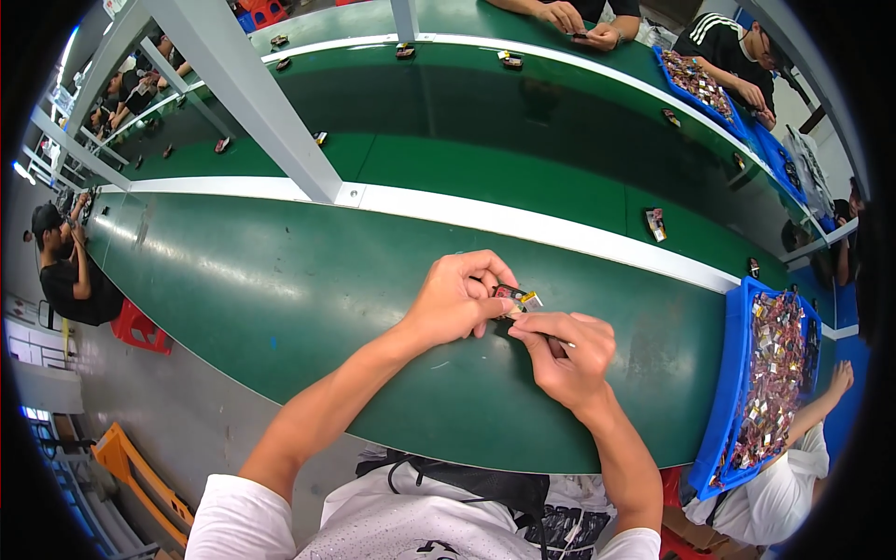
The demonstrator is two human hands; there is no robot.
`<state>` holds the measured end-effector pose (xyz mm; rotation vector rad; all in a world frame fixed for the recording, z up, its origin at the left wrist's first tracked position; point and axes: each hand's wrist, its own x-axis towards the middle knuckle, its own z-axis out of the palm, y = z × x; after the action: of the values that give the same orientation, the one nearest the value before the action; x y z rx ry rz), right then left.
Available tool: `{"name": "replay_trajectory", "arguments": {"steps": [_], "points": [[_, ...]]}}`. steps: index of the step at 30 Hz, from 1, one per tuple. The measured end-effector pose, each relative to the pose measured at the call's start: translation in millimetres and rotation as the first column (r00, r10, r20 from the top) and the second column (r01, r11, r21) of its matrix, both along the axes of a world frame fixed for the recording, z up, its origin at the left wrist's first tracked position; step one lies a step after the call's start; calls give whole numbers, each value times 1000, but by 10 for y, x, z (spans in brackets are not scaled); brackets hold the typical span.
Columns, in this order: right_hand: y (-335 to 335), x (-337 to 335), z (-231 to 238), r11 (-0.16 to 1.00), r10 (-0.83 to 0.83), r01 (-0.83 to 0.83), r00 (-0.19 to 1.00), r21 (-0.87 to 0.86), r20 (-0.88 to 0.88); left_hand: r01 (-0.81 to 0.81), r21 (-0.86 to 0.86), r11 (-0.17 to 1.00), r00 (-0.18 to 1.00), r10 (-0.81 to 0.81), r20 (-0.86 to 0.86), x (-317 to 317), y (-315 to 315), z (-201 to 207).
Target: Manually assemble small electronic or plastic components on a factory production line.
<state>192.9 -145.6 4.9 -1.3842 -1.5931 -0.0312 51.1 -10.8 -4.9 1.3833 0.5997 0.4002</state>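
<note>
A small black electronic device (pixel 505 296) with a red part and a silver-yellow battery pouch (pixel 531 301) is held above the green tabletop. My left hand (pixel 459 299) is closed around its left side, thumb pressed on top. From the right, my right hand (pixel 567 353) pinches a thin pale stick-like tool (pixel 567 343), its rear end poking out past the fingers. The tool's front end meets the device near my left thumb. My fingers cover much of the device, so its exact kind is hard to tell.
At right stands a blue tray (pixel 729 392) heaped with small wired battery parts, with a co-worker's arm (pixel 821 406) beside it. Beyond a white rail (pixel 523 230) runs a green belt (pixel 448 177) bearing several small devices. A grey post (pixel 252 103) rises at left. Other people sit around.
</note>
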Motion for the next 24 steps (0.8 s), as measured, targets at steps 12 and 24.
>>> {"name": "replay_trajectory", "arguments": {"steps": [12, 24], "points": [[49, 258, -72, 961, -219, 249, 950, 119, -224, -144, 141, 979, 989, 142, 28, 601, 714, 68], [35, 297, -174, 973, -168, 183, 980, 140, -109, -198, 978, 64, 786, 607, 120, 1302, 1247, 78]]}}
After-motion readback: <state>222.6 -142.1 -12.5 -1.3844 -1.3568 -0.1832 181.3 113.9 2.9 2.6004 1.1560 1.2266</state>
